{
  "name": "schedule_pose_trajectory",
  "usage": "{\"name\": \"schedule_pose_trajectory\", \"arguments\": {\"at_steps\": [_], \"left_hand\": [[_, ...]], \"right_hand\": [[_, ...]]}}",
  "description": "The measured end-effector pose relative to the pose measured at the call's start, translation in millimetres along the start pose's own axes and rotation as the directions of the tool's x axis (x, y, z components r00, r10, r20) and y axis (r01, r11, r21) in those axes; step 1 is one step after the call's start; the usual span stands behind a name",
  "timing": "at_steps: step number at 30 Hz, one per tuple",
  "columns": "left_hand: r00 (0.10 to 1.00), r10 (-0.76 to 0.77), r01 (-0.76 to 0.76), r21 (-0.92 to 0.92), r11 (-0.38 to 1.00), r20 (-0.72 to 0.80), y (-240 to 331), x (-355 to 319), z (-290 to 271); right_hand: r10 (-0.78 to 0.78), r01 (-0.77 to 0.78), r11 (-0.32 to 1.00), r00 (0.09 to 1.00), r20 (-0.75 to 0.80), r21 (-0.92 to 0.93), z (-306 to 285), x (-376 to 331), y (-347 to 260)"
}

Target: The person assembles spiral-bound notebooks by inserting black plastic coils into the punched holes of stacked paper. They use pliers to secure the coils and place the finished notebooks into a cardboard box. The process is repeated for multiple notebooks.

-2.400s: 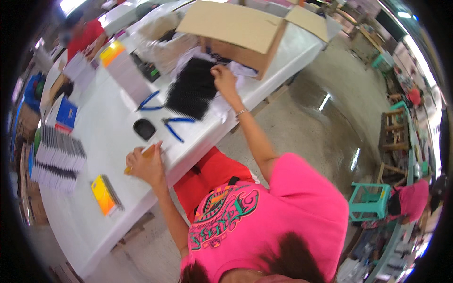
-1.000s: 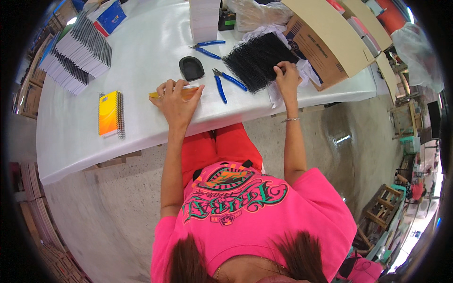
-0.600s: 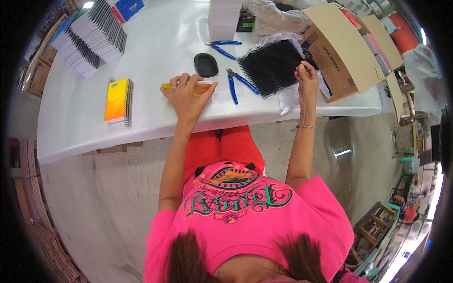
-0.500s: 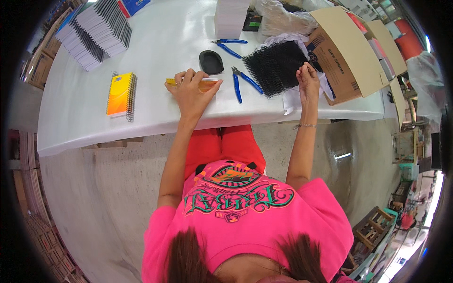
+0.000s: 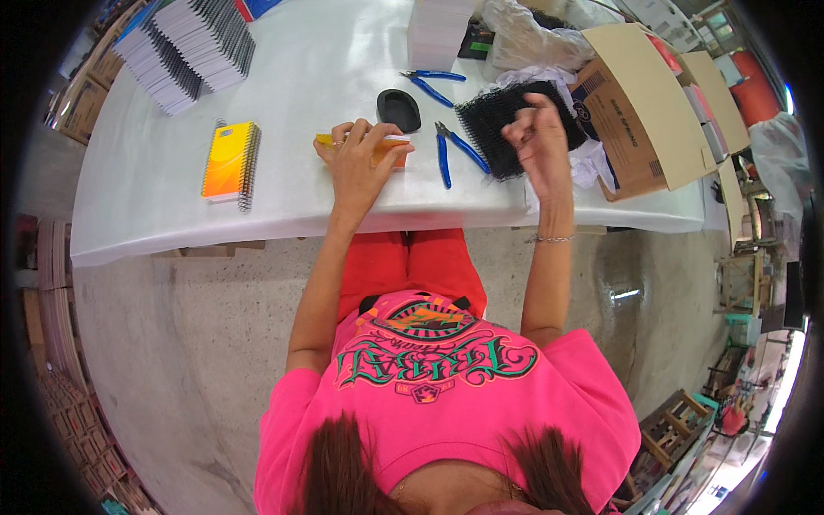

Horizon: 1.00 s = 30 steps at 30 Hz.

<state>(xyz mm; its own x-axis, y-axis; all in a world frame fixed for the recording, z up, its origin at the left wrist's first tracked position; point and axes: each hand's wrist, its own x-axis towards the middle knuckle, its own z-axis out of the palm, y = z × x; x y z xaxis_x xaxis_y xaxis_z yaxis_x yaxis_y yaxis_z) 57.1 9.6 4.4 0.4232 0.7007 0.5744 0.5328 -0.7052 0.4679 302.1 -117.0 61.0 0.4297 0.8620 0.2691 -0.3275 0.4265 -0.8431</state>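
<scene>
My left hand (image 5: 359, 163) is closed around a small notebook (image 5: 393, 155) with a yellow-orange cover, held on edge near the front of the white table. Its pages are largely hidden by the fingers. My right hand (image 5: 544, 150) is raised over a pile of black spiral binding coils (image 5: 498, 124), index finger lifted and the other fingers curled in. Whatever those fingers pinch is lost against the dark pile. Between the hands lie blue-handled cutting pliers (image 5: 457, 150), with a second pair of pliers (image 5: 433, 83) behind them and a black oval dish (image 5: 398, 111) beside.
A spiral-bound yellow-orange notebook (image 5: 230, 163) lies to the left. Stacks of coil-bound books (image 5: 193, 51) stand at the far left, and a white paper stack (image 5: 438, 34) at the back. An open cardboard box (image 5: 631, 112) and clear plastic bags (image 5: 536, 39) occupy the right.
My right hand has moved left from the right edge of the coil pile to above it, with its index finger lifting. My left hand keeps its hold on the notebook. The whole view has shifted slightly.
</scene>
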Motion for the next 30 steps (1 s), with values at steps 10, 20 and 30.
{"name": "schedule_pose_trajectory", "arguments": {"at_steps": [10,20,30], "left_hand": [[0.999,0.017,-0.015,-0.059,0.998,0.037,-6,0,-5],[1.000,0.027,-0.028,-0.067,0.997,-0.004,-5,-1,-5],[1.000,0.002,-0.005,-0.155,0.988,-0.022,-7,-1,-1]], "right_hand": [[0.088,0.135,0.532,0.973,0.213,-0.836,67,-3,51],[-0.003,0.242,0.506,0.961,0.278,-0.828,76,-4,59],[-0.056,0.303,0.452,0.948,0.312,-0.839,76,-3,62]]}}
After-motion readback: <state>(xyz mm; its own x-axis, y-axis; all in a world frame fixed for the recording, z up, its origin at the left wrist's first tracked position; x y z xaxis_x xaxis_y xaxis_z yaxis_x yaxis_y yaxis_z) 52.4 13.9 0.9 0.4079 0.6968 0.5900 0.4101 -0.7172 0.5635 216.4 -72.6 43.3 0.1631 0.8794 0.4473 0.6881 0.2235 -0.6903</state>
